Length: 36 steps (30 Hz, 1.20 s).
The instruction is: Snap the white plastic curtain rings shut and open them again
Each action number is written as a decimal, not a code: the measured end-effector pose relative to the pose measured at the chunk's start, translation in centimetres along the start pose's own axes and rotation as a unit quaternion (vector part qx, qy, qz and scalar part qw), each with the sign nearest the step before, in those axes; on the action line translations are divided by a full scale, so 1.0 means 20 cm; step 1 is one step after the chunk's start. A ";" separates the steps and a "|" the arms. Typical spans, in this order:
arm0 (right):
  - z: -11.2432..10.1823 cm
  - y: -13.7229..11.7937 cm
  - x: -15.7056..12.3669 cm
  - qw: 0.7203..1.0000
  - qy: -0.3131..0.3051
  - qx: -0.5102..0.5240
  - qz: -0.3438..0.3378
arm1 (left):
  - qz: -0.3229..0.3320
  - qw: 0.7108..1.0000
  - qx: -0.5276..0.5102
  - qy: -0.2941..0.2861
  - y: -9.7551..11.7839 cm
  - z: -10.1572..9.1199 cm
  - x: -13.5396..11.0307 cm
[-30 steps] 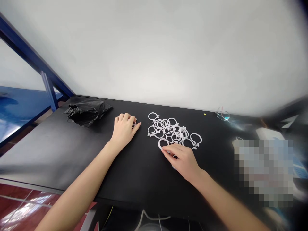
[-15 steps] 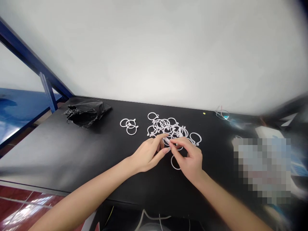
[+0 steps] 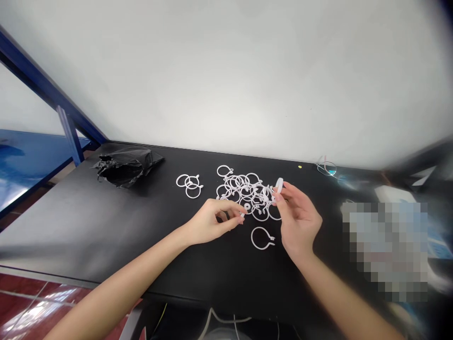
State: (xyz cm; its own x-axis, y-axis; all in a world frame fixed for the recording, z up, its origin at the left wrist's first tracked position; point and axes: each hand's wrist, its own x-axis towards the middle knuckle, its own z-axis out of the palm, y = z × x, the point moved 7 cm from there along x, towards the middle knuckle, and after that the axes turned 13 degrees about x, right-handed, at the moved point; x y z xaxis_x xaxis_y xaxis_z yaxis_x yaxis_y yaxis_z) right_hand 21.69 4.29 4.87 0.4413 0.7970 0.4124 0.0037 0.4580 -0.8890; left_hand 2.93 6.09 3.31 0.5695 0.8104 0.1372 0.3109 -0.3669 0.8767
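Shift: Half a second on, we see the hands parted. They were fingertip to fingertip at the near edge of the pile (image 3: 244, 186); now the right hand (image 3: 299, 217) is up and off to the right, and the left hand (image 3: 214, 221) sits lower, a touch back toward us.
Right hand: thumb and fingers are pinched on the held ring (image 3: 279, 185), lifted clear of the table (image 3: 106, 226).
Held ring: it is white and we see it almost edge-on, so it reads as a short bar standing near upright, its top leaning slightly right. It hangs over the pile's right near side.
Left hand: the fingers are curled, thumb and forefinger nearly closed at a small white bit (image 3: 242, 215). We cannot tell whether it is gripped or merely lies at the fingertips.
Bearing: from the left hand, the held ring lies up and to the right, with the pile's near edge between them. The right hand is plainly the nearer, since it has hold of it.
Pile: we make out a tangle of white rings, overlapping, just beyond both hands.
Near side: a lone ring (image 3: 262, 237) lies flat between the two wrists, apart from the pile and now fully uncovered.
Left side: three rings (image 3: 190, 185) touch one another, set apart from the pile.
Container: a crumpled black bag (image 3: 123, 165) sits at the table's far left. We cannot see what is inside it.
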 end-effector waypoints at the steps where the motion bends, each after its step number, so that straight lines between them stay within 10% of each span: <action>1: 0.00 -0.02 0.00 1.000 -0.011 -0.016 -0.023 | 0.019 0.999 0.046 0.008 0.01 -0.01 0.00; 5: 0.13 -0.10 -0.06 0.968 -0.187 -0.070 -0.154 | 0.054 0.986 0.156 0.018 0.02 0.01 -0.01; 10: 0.27 -0.15 -0.20 0.894 -0.361 -0.088 -0.249 | 0.044 0.978 0.125 0.162 0.01 -0.09 -0.05; 14: 0.33 -0.17 -0.28 0.856 -0.436 -0.072 -0.267 | 0.061 0.979 0.172 0.088 0.03 -0.04 -0.04; 20: 0.26 -0.16 -0.20 0.925 -0.306 -0.062 -0.214 | -0.043 0.994 -0.013 0.099 -0.01 -0.01 -0.01; 26: 0.27 -0.15 -0.21 0.930 -0.306 -0.055 -0.199 | -0.133 0.963 -0.221 0.075 -0.07 0.08 0.02; 31: 0.26 -0.18 -0.23 0.936 -0.281 -0.042 -0.205 | 0.015 0.988 0.011 0.153 0.02 -0.06 -0.01; 36: 0.28 -0.21 -0.26 0.931 -0.314 0.015 -0.184 | 0.251 0.928 0.222 0.162 0.15 -0.03 -0.08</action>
State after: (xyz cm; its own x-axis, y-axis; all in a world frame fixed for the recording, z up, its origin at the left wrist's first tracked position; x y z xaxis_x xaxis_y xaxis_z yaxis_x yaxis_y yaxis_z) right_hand 14.35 0.44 7.47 -0.1974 0.6522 0.7319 0.0217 0.7493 -0.6619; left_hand 2.47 3.91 6.09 0.4917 0.5544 0.6715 0.3914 -0.8296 0.3983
